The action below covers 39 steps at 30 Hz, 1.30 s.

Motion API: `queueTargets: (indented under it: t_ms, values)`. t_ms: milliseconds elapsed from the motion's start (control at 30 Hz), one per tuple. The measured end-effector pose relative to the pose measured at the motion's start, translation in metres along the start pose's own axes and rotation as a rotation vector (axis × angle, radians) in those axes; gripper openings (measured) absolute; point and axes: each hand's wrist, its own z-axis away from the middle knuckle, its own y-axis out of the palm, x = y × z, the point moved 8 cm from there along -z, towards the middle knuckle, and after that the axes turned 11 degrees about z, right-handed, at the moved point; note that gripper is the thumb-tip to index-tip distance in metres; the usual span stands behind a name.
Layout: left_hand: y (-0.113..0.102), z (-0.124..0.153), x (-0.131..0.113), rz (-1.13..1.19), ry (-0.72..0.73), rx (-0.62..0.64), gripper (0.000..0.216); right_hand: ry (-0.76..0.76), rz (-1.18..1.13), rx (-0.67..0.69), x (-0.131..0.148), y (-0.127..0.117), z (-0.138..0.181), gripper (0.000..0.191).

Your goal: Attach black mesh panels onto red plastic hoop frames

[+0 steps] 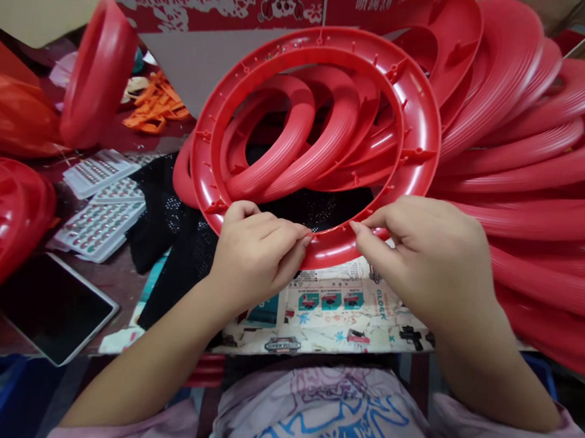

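Observation:
A red plastic ring [423, 115], its hollow ribbed underside facing me, is held tilted up at the middle of the table. My left hand [263, 250] grips its near rim left of centre, thumb and fingers pinched together. On the near rim to the right, my right hand [415, 254] pinches with thumb and index finger. Whether a small part sits between those fingertips is too fine to see. Through the ring's opening, more red rings [298, 139] show behind it. Under the near rim lies a printed cardboard sheet [316, 314].
Many red rings [538, 216] are piled at the right. A red-and-white carton [173, 64] stands behind. At left are a tablet [56, 306], trays of small round metal parts [102, 219], black cloth [158, 203], orange plastic pieces [155, 106] and a standing red ring [99, 75].

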Motion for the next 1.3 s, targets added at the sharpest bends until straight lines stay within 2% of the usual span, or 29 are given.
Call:
queueTargets:
  t_ms: [233, 433, 500, 633, 867, 1100, 1300]
  values:
    - [0.001, 0.001, -0.003, -0.004, 0.024, -0.008, 0.013, 0.039, 0.057, 0.069, -0.002, 0.003, -0.002, 0.029]
    - [0.001, 0.002, -0.003, -0.027, 0.020, 0.001, 0.027, -0.033, 0.107, -0.004, 0.006, 0.001, 0.000, 0.025]
    - [0.002, 0.003, -0.006, -0.073, 0.059, 0.008, 0.030, -0.037, 0.098, -0.014, 0.006, 0.002, 0.001, 0.024]
    - [0.003, 0.005, -0.013, -0.120, 0.148, 0.019, 0.035, -0.032, 0.081, -0.001, 0.004, 0.002, 0.003, 0.026]
    - [0.004, 0.005, -0.012, -0.079, 0.175, 0.073, 0.043, -0.040, 0.088, 0.003, 0.006, 0.000, 0.002, 0.027]
    - [0.002, 0.004, -0.011, -0.062, 0.197, 0.096, 0.038, -0.018, 0.087, 0.008, 0.006, 0.001, 0.001, 0.027]
    - [0.003, 0.005, -0.010, -0.029, 0.197, 0.110, 0.037, 0.041, 0.023, 0.075, -0.008, 0.002, 0.000, 0.019]
